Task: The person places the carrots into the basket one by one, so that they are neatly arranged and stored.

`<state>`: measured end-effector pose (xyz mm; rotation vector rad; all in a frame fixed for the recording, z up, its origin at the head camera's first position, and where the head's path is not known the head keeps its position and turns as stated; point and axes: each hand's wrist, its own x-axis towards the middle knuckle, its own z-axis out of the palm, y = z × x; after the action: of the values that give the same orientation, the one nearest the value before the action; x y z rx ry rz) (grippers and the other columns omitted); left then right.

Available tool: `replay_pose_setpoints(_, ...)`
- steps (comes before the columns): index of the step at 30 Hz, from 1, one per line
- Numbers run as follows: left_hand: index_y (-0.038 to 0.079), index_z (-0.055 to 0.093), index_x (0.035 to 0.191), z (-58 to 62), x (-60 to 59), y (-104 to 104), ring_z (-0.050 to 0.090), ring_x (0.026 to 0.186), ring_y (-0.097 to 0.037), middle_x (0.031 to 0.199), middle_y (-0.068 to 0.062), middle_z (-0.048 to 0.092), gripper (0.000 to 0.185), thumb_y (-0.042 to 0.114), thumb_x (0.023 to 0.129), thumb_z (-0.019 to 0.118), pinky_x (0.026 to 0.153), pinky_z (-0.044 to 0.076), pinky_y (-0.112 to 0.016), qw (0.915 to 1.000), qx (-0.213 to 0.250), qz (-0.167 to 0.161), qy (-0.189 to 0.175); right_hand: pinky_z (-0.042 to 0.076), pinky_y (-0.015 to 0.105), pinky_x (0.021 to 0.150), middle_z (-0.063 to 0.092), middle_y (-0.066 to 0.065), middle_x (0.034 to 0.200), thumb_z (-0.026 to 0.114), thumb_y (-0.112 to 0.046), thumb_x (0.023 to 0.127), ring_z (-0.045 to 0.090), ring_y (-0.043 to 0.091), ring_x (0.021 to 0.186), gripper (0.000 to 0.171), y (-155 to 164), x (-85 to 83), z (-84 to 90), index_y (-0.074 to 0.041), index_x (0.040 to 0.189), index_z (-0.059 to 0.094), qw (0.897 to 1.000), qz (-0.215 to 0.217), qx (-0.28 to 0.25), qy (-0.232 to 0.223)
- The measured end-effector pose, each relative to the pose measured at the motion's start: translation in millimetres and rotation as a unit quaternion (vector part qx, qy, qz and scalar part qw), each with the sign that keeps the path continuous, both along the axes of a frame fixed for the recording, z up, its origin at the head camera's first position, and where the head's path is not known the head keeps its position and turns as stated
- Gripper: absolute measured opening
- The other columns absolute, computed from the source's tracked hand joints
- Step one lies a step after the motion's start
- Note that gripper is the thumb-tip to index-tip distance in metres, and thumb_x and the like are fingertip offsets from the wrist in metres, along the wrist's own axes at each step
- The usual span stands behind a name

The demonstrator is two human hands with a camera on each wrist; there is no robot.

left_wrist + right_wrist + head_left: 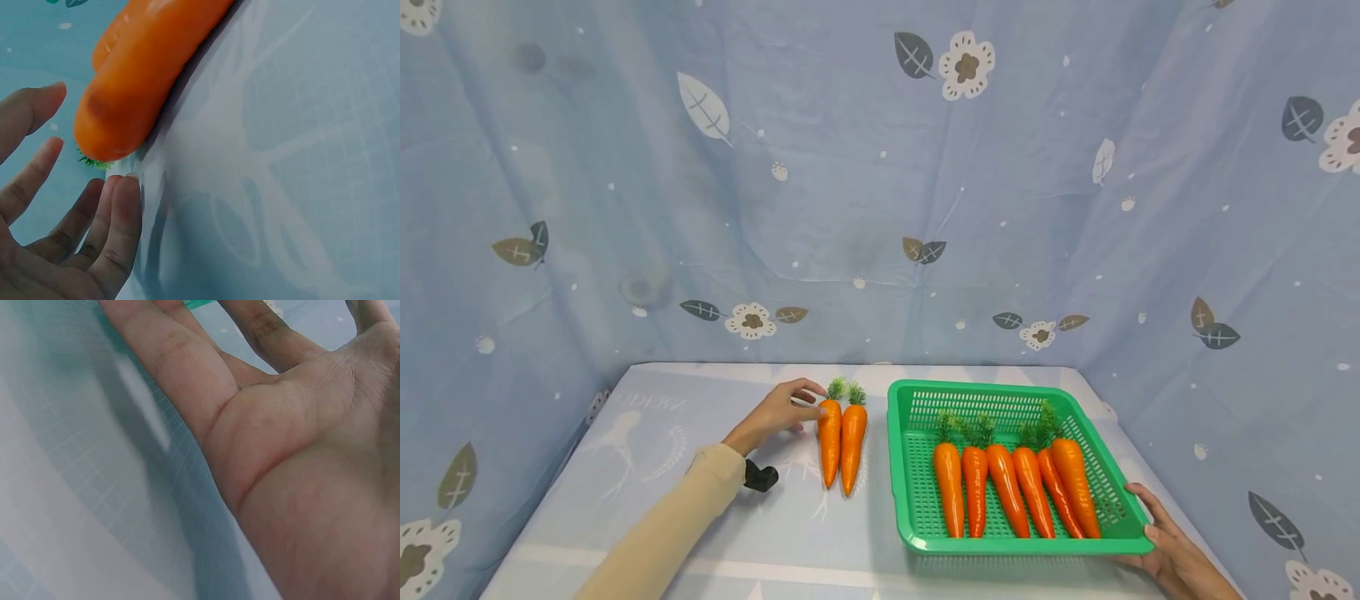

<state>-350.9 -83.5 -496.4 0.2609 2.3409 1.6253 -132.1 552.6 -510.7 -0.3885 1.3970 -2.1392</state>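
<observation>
Two orange carrots [830,442] [852,446] with green tufts lie side by side on the pale blue tablecloth [790,542], left of a green plastic basket [1022,546]. My left hand [808,402] reaches in from the left, its fingertips at the top end of the left carrot. The left wrist view shows that hand [62,219] with fingers straight and spread beside the carrot's [144,69] thick end. My right hand [1161,533] rests against the basket's near right corner, and in the right wrist view its palm [262,425] is flat on the cloth with fingers straight.
Several more carrots [1007,487] lie in a row inside the basket, tufts pointing away. A blue curtain [880,208] with leaf and flower prints closes off the back and both sides. A black wrist camera mount [762,477] sits at my left sleeve.
</observation>
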Motion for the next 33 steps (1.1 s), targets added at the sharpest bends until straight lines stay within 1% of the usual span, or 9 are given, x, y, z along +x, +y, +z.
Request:
replay_pose_setpoints(2,0.009,0.066,0.127,-1.4,-0.8,3,0.063,0.106,-0.031,0.131,-0.02,0.06,0.041,0.021,0.091,0.081,0.072,0.059,-0.039,1.0,-0.001,0.001,-0.001,0.047,0.047,0.11,0.046,-0.031,0.144,0.012,-0.015,0.113,0.053,0.011,0.134,0.057,-1,0.2,0.4,-0.054,0.148,0.034,1.0,0.0,-0.002,0.001)
replay_pose_setpoints(6,0.009,0.066,0.128,-2.3,-2.1,10,0.064,0.094,-0.03,0.127,-0.02,0.06,0.041,0.022,0.092,0.08,0.069,0.058,-0.038,1.0,-0.008,0.0,-0.002,0.047,0.048,0.11,0.046,-0.03,0.145,0.012,-0.015,0.113,0.053,0.012,0.135,0.056,-1,0.2,0.6,-0.053,0.148,0.034,1.0,-0.002,-0.004,0.002)
replay_pose_setpoints(9,0.01,0.067,0.126,-3.3,-3.4,15,0.063,0.09,-0.028,0.127,-0.019,0.06,0.039,0.023,0.092,0.081,0.069,0.058,-0.037,0.9999,-0.014,-0.004,-0.004,0.047,0.047,0.109,0.046,-0.031,0.144,0.012,-0.016,0.113,0.053,0.011,0.134,0.056,-1,0.2,0.4,-0.053,0.148,0.034,1.0,-0.006,0.003,0.002)
replay_pose_setpoints(16,0.01,0.069,0.122,-5.6,-5.0,21,0.061,0.087,-0.026,0.12,-0.016,0.062,0.039,0.022,0.088,0.084,0.066,0.057,-0.038,0.9993,-0.03,-0.024,0.003,0.048,0.046,0.109,0.047,-0.03,0.143,0.013,-0.017,0.113,0.054,0.011,0.133,0.055,-1,0.4,0.9,-0.055,0.146,0.035,1.0,-0.01,0.014,0.0)
replay_pose_setpoints(22,0.011,0.07,0.119,-2.6,-5.3,21,0.061,0.083,-0.025,0.117,-0.015,0.062,0.035,0.02,0.088,0.084,0.066,0.058,-0.037,0.9987,-0.041,-0.029,0.007,0.048,0.046,0.109,0.047,-0.032,0.142,0.013,-0.016,0.114,0.055,0.011,0.132,0.054,-1,-0.1,1.1,-0.054,0.146,0.034,1.0,-0.011,0.013,0.001)
replay_pose_setpoints(27,0.01,0.07,0.12,-0.1,-5.9,16,0.061,0.081,-0.026,0.12,-0.015,0.061,0.032,0.016,0.09,0.081,0.067,0.057,-0.037,0.9983,-0.054,-0.024,-0.006,0.048,0.046,0.108,0.047,-0.032,0.141,0.013,-0.018,0.114,0.055,0.01,0.132,0.054,-1,0.2,1.0,-0.056,0.146,0.033,1.0,-0.015,0.02,-0.003)
replay_pose_setpoints(31,0.009,0.069,0.124,1.0,-4.5,13,0.06,0.087,-0.025,0.126,-0.013,0.06,0.033,0.014,0.092,0.075,0.069,0.056,-0.038,0.9978,-0.062,-0.025,-0.007,0.048,0.046,0.108,0.047,-0.032,0.141,0.013,-0.018,0.114,0.055,0.01,0.131,0.053,0,0.5,0.7,-0.056,0.146,0.033,1.0,-0.015,0.023,-0.004)
replay_pose_setpoints(33,0.009,0.069,0.126,1.5,-3.7,13,0.06,0.089,-0.025,0.128,-0.012,0.06,0.033,0.015,0.093,0.073,0.07,0.056,-0.038,0.9972,-0.07,-0.028,-0.001,0.049,0.045,0.108,0.047,-0.032,0.14,0.013,-0.018,0.114,0.055,0.01,0.131,0.053,0,0.8,0.7,-0.056,0.145,0.032,1.0,-0.017,0.026,-0.004)
